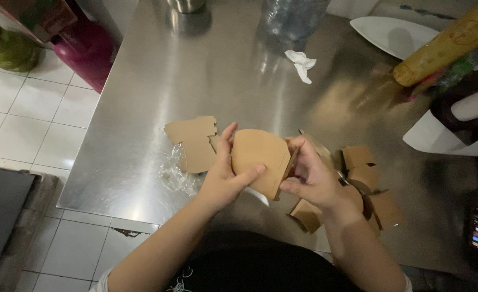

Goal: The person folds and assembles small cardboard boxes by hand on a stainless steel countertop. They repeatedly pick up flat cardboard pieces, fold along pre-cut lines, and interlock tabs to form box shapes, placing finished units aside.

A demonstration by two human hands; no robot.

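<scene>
A flat brown cardboard blank with one rounded edge (259, 158) is held above the steel surface (206, 81), rounded edge up and away from the person, long axis tilting down to the right. The left hand (225, 176) clamps its left side, thumb across the face; the right hand (312, 176) pinches its right edge. More brown cardboard pieces (193, 140) lie left of it, folded ones (366, 178) right; bare steel opens beyond it.

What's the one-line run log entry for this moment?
left hand: grips brown cardboard piece | right hand: pinches its right edge | steel table: flat cardboard pieces, folded boxes
</scene>
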